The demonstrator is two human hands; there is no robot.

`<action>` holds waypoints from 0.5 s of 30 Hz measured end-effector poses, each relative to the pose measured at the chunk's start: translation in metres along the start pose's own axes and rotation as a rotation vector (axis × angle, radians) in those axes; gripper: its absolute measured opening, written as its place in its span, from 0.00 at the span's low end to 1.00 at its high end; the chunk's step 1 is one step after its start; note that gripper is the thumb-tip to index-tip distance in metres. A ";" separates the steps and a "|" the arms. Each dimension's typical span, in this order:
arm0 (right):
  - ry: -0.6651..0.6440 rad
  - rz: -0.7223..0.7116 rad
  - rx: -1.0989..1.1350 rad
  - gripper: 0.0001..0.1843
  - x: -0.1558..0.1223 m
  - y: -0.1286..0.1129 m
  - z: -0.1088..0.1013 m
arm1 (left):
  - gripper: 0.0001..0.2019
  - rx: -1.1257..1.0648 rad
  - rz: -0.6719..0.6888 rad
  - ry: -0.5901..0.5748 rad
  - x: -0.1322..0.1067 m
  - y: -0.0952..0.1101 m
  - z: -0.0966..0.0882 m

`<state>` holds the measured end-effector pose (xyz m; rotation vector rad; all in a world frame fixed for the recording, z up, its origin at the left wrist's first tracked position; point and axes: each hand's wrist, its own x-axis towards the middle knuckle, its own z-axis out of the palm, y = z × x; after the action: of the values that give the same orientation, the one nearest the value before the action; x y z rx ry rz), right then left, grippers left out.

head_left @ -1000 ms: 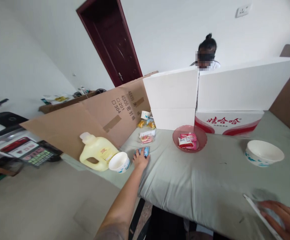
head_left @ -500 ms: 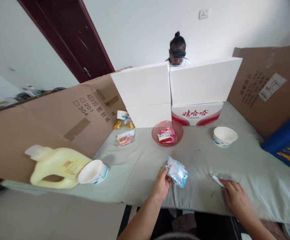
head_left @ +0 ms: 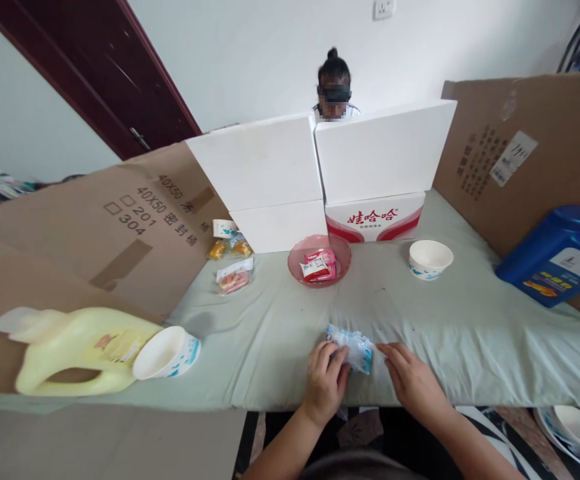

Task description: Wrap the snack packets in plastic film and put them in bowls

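A blue and clear plastic packet lies near the front edge of the cloth-covered table. My left hand is closed on its left side, with the thumb across the front. At the packet's right edge, my right hand has its fingers pinched together around a slim white item. Only a small part of that item shows, and whether it touches the packet or enters it I cannot tell. Beyond the hands stands a pink translucent bowl, which has pink and red packets in it.
Paper bowls stand at right and tilted at left, against a yellow jug. A blue bottle leans far right. Small snack bags lie back left. White boxes and cardboard surround the table; a person sits behind.
My right hand has moved left with the slim white item, up to the packet. The packet in my left hand is lower, close to the table. The view has shifted right.
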<state>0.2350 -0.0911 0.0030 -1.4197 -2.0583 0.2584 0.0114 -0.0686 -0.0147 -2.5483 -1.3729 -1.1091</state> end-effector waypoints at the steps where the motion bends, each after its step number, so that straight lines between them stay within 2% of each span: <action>1: -0.030 -0.036 0.009 0.19 0.005 -0.010 0.003 | 0.10 -0.025 -0.017 0.020 -0.001 -0.001 0.001; 4: -0.124 -0.104 -0.040 0.20 0.017 -0.031 0.012 | 0.06 -0.101 -0.071 0.022 -0.004 -0.005 0.002; 7: -0.212 -0.086 -0.088 0.21 0.021 -0.032 0.013 | 0.09 -0.145 -0.137 -0.006 -0.005 -0.009 0.001; 10: -0.241 -0.015 -0.109 0.22 0.012 -0.012 0.003 | 0.11 -0.180 -0.179 -0.014 -0.004 -0.009 0.001; 12: -0.234 0.053 -0.150 0.23 0.002 0.009 -0.008 | 0.09 -0.238 -0.208 -0.015 -0.003 -0.008 0.002; 15: -0.188 0.150 -0.228 0.22 -0.013 0.040 -0.022 | 0.06 -0.444 -0.373 0.048 -0.001 -0.012 0.003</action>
<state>0.2815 -0.0903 -0.0037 -1.7509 -2.1898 0.2321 0.0038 -0.0609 -0.0205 -2.5708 -1.8173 -1.6944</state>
